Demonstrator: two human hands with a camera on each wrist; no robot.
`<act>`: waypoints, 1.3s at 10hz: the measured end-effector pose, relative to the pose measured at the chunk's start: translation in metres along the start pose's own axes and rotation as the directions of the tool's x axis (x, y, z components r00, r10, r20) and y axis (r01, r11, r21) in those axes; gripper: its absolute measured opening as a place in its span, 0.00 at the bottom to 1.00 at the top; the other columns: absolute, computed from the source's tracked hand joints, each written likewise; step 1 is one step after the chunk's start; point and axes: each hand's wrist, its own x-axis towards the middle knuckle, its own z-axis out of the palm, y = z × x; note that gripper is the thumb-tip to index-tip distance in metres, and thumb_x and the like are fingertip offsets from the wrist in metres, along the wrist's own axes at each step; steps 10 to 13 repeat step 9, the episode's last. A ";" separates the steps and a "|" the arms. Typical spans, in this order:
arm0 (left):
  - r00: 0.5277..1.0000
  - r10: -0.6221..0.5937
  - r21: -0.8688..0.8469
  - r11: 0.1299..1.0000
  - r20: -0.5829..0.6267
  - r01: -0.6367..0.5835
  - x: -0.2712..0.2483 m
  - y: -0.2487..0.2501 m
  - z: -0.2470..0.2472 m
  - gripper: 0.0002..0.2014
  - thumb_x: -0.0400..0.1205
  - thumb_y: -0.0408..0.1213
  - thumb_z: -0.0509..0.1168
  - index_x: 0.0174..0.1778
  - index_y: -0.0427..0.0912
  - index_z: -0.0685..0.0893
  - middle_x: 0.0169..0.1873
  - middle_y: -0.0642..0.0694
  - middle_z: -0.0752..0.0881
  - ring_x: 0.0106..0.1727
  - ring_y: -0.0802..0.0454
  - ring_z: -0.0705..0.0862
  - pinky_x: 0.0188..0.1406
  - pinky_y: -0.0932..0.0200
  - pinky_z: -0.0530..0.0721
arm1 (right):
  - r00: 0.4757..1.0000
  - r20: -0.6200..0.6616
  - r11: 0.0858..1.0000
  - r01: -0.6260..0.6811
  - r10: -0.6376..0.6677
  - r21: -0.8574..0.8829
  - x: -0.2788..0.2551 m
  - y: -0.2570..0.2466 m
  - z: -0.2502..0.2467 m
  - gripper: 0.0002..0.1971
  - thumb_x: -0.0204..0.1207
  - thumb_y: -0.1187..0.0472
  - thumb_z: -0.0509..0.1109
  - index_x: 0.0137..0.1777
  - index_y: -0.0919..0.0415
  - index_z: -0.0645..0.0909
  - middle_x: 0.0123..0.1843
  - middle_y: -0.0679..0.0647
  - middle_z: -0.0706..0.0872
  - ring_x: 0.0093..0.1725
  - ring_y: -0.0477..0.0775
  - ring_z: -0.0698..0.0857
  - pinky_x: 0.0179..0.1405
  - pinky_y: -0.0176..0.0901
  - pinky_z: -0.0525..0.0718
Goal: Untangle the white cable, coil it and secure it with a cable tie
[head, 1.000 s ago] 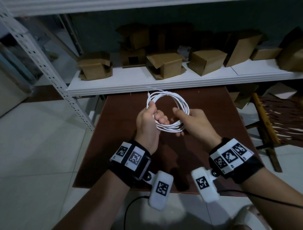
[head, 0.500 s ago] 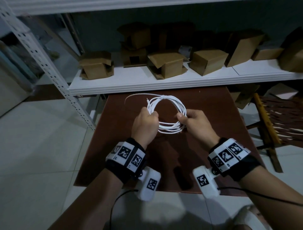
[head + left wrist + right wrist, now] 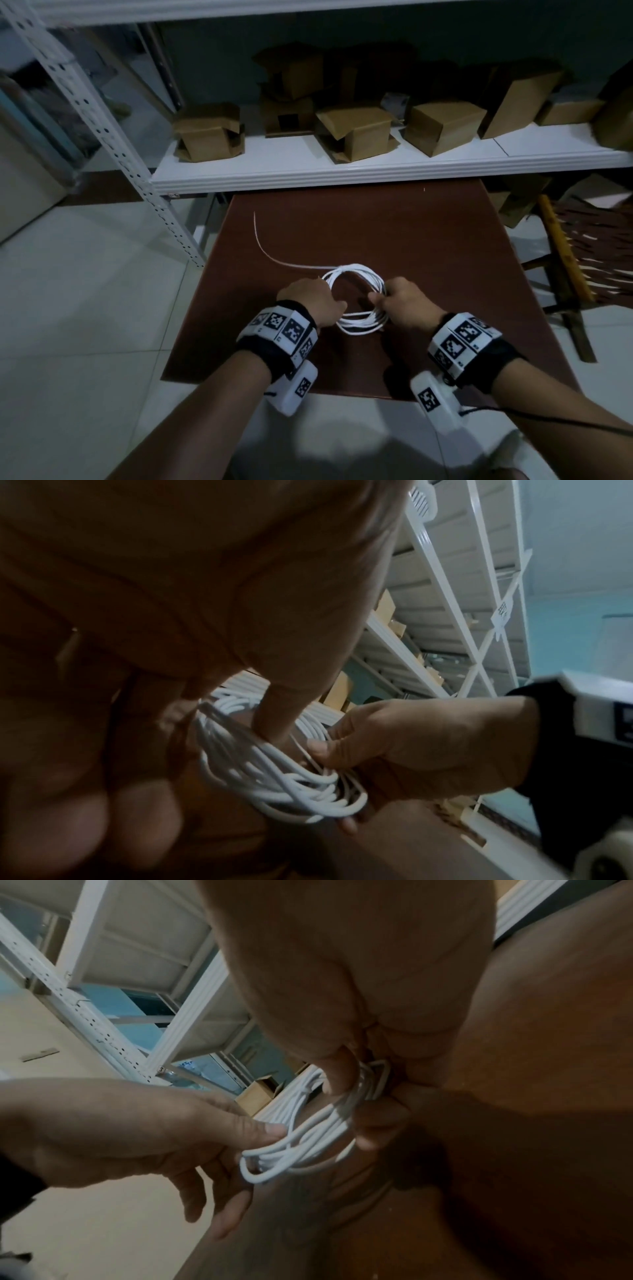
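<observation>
The white cable [image 3: 361, 325] is wound into a small coil that lies low over the brown table [image 3: 411, 233], near its front. My left hand [image 3: 329, 306] pinches the coil's left side, thumb on top of the strands [image 3: 308, 1137]. At the coil's right side my right hand [image 3: 383, 301] pinches the bundled strands between thumb and fingers [image 3: 318, 750]. A loose tail [image 3: 265, 251] runs from the coil toward the table's far left. In the left wrist view the coil [image 3: 274, 780] sits between both hands.
A white metal shelf [image 3: 342, 171] with several cardboard boxes [image 3: 356, 133] stands just behind the table. A perforated shelf post [image 3: 137, 171] slants at the left. Light floor tiles lie left of the table, and wooden chair parts [image 3: 565, 260] stand at the right.
Both hands have brought the coil down from mid-air toward the table and nearer to me. A loose tail has swung out and now lies on the table at the far left.
</observation>
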 end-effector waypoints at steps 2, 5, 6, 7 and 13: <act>0.995 0.072 -0.413 0.906 -0.069 -0.094 -0.001 -0.011 -0.035 0.23 0.88 0.62 0.63 0.52 0.42 0.78 0.37 0.41 0.96 0.38 0.42 0.94 0.40 0.55 0.87 | 0.997 0.055 0.997 -0.055 0.058 -0.054 0.006 0.011 0.020 0.17 0.87 0.47 0.70 0.43 0.59 0.78 0.45 0.58 0.84 0.47 0.59 0.83 0.43 0.43 0.73; 0.959 0.065 -0.657 0.716 -0.275 -0.236 -0.032 -0.023 -0.071 0.19 0.88 0.58 0.65 0.56 0.44 0.78 0.31 0.46 0.94 0.33 0.50 0.91 0.39 0.53 0.86 | 0.981 -0.149 0.967 0.084 -0.122 -0.241 0.003 0.008 0.022 0.13 0.85 0.49 0.71 0.46 0.54 0.73 0.53 0.62 0.88 0.57 0.68 0.86 0.44 0.47 0.72; 0.961 0.027 -0.636 0.744 -0.275 -0.203 -0.031 -0.028 -0.065 0.18 0.86 0.60 0.67 0.56 0.48 0.77 0.29 0.48 0.94 0.34 0.49 0.92 0.43 0.50 0.89 | 0.972 -0.194 0.939 0.062 -0.134 -0.340 0.002 0.011 0.018 0.14 0.84 0.42 0.69 0.46 0.51 0.75 0.52 0.60 0.86 0.58 0.67 0.85 0.47 0.50 0.78; 0.937 -0.042 -0.677 0.703 -0.346 -0.219 -0.024 -0.033 -0.065 0.17 0.86 0.57 0.67 0.56 0.47 0.77 0.29 0.50 0.94 0.36 0.47 0.94 0.48 0.48 0.91 | 0.976 -0.185 0.921 0.032 -0.112 -0.388 0.004 0.014 0.010 0.16 0.83 0.38 0.67 0.52 0.50 0.80 0.56 0.58 0.86 0.59 0.64 0.86 0.47 0.49 0.78; 0.861 -0.167 -0.825 0.421 -0.480 -0.378 -0.017 -0.016 -0.059 0.13 0.86 0.52 0.69 0.52 0.47 0.78 0.30 0.46 0.94 0.34 0.48 0.93 0.44 0.49 0.90 | 0.979 -0.185 0.949 0.028 -0.091 -0.315 0.011 0.009 0.001 0.23 0.82 0.33 0.67 0.59 0.53 0.83 0.59 0.58 0.89 0.62 0.64 0.87 0.52 0.51 0.81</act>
